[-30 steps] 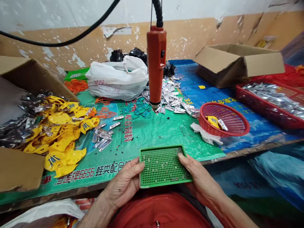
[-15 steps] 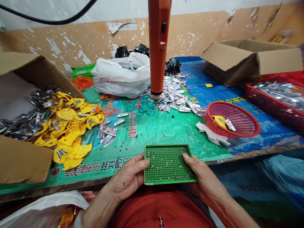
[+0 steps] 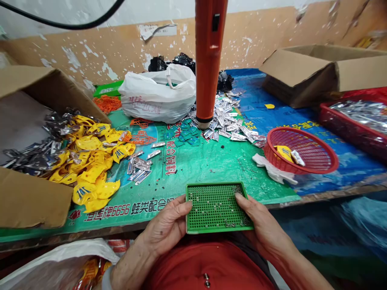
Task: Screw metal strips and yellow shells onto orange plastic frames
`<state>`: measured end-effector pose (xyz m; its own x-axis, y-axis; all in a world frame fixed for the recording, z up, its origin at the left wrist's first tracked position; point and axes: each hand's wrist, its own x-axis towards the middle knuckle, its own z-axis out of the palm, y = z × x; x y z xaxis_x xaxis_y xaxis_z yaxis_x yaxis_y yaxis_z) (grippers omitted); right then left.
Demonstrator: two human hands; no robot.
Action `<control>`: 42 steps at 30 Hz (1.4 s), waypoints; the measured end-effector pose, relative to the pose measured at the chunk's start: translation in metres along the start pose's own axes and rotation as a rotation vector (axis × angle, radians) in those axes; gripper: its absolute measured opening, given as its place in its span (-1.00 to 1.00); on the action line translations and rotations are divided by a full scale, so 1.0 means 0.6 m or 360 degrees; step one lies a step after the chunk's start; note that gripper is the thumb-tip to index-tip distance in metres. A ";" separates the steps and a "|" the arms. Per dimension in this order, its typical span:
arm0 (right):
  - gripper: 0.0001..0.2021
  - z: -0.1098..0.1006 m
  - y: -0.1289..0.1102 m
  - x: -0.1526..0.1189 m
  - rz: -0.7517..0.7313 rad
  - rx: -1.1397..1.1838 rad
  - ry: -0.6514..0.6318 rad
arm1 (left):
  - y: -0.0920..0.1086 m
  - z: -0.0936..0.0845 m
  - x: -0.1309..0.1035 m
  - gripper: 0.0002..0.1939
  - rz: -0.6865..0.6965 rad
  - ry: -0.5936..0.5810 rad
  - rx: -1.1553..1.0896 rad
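Note:
A green perforated tray [image 3: 208, 203] is held at the table's front edge, with small metal screws scattered over its holes, some bunched at its right corners. My left hand [image 3: 171, 221] grips the tray's left side, thumb on the rim. On the right side, my right hand [image 3: 263, 221] holds the tray, its thumb at the upper right near some screws. Above the table hangs an orange electric screwdriver [image 3: 208, 64], its tip over a pile of silver packets [image 3: 226, 117].
Yellow plastic pieces [image 3: 93, 161] spill from a cardboard box [image 3: 33, 197] at left. A white bag [image 3: 157, 96] stands behind. At right are a red basket [image 3: 320, 157], a red tray [image 3: 356, 129] of silver packets and another cardboard box [image 3: 302, 72].
The view has shifted slightly, so most things appear a little further right. Some screws on the tray lie in slightly different places. Both hands keep their hold.

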<state>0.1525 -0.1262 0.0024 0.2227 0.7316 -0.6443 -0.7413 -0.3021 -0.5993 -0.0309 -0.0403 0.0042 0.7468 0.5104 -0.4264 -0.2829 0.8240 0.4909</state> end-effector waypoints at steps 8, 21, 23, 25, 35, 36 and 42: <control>-0.63 -0.001 0.002 0.003 -0.0060 -0.0007 -0.0076 | 0.002 -0.006 -0.002 -0.56 -0.0074 -0.0110 -0.0060; -0.58 -0.003 0.010 0.009 -0.0167 0.0126 0.0143 | 0.010 0.009 0.006 -0.68 -0.0093 0.0096 0.0055; -0.59 -0.004 0.008 0.009 -0.0138 0.0143 0.0145 | 0.011 0.011 0.005 -0.67 -0.0091 0.0115 0.0082; -0.62 -0.006 0.005 0.008 -0.0143 0.0148 0.0117 | 0.012 0.013 0.002 -0.65 -0.0099 0.0121 0.0104; -0.77 0.002 -0.010 0.008 -0.0077 0.0320 -0.0077 | 0.005 0.006 -0.003 -0.53 -0.0066 -0.0037 0.0000; -0.76 0.001 -0.009 0.008 -0.0090 0.0318 -0.0094 | 0.004 0.005 -0.002 -0.53 -0.0064 -0.0037 -0.0005; -0.79 -0.008 -0.007 0.010 -0.0071 0.0290 -0.0212 | 0.002 0.003 -0.001 -0.58 -0.0057 -0.0042 -0.0006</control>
<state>0.1602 -0.1233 -0.0013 0.1811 0.8195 -0.5437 -0.8374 -0.1614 -0.5222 -0.0305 -0.0399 0.0062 0.7721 0.4738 -0.4235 -0.2578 0.8427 0.4727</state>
